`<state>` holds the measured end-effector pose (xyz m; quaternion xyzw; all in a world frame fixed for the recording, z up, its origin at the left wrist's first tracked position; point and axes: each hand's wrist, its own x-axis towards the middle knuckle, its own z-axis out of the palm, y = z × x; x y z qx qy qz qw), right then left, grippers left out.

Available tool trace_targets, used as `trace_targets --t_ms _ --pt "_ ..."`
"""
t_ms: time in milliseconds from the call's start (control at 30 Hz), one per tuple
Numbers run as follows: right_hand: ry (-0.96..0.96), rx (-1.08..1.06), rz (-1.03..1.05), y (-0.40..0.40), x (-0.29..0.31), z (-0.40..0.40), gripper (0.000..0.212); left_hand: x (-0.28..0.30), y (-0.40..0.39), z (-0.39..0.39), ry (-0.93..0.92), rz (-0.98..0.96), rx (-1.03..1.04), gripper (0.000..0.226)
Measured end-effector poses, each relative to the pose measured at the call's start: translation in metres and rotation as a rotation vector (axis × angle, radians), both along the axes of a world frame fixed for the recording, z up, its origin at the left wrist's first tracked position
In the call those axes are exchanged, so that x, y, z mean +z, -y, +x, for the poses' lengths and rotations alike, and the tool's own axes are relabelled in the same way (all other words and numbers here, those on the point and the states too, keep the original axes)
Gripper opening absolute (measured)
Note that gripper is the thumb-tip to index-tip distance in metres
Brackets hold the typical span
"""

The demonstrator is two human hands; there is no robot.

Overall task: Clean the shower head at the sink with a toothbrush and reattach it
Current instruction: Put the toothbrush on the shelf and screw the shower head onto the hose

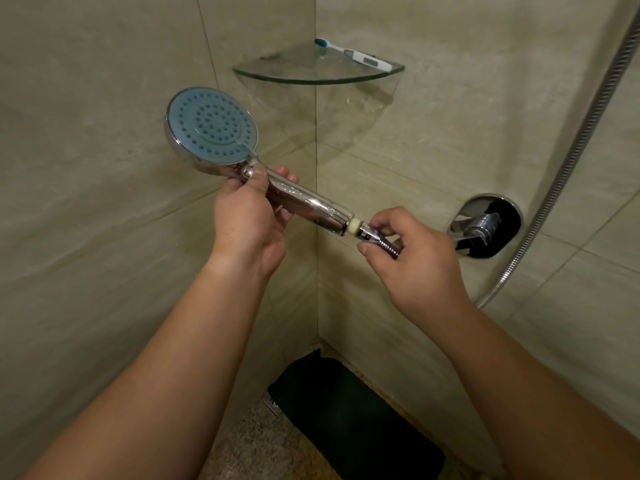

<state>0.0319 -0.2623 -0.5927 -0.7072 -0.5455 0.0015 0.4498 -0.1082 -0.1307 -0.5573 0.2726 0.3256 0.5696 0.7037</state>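
Forearms reaching in from below. Left hand (pixel 247 220) curled round shower head (pixel 212 128) handle just below blue spray face, tilted up-left. Right hand (pixel 412 252) pinching hose nut (pixel 369 234) at handle's threaded end. Toothbrush (pixel 353 54) lying on glass corner shelf (pixel 277 75) above. Chrome valve (pixel 485 225) on right wall
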Motion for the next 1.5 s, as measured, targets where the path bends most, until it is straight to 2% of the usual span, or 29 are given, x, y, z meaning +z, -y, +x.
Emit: trace_targets --t_ms 367,567,900,1000,1133,1267,1400,1500 --pt "0.172 -0.015 -0.01 -0.003 0.001 0.001 0.022 0.001 0.001 0.001 -0.046 0.027 0.013 0.013" --pt "-0.017 -0.001 -0.001 -0.009 -0.001 0.003 0.018 -0.001 -0.001 0.005 -0.044 0.042 0.011 0.012" --pt "0.076 0.01 0.069 -0.013 -0.005 0.005 0.019 -0.003 -0.001 0.006 -0.018 0.045 0.016 0.012" --pt "0.04 0.0 0.082 -0.015 -0.006 0.005 0.02 -0.005 0.0 0.007 -0.028 0.061 0.01 0.017" --pt "0.019 0.04 0.034 -0.017 -0.005 0.008 0.016 -0.004 -0.001 0.007 -0.032 0.068 0.018 0.026" --pt "-0.037 0.099 -0.05 -0.019 -0.003 0.011 0.023 -0.004 -0.002 0.006 -0.033 0.072 0.017 0.032" --pt "-0.213 0.155 -0.084 -0.019 -0.003 0.014 0.028 -0.004 -0.002 0.006 -0.025 0.07 0.011 0.031" --pt "-0.166 0.141 -0.118 -0.018 -0.002 0.016 0.017 -0.003 -0.002 0.006 -0.019 0.066 0.007 0.023"
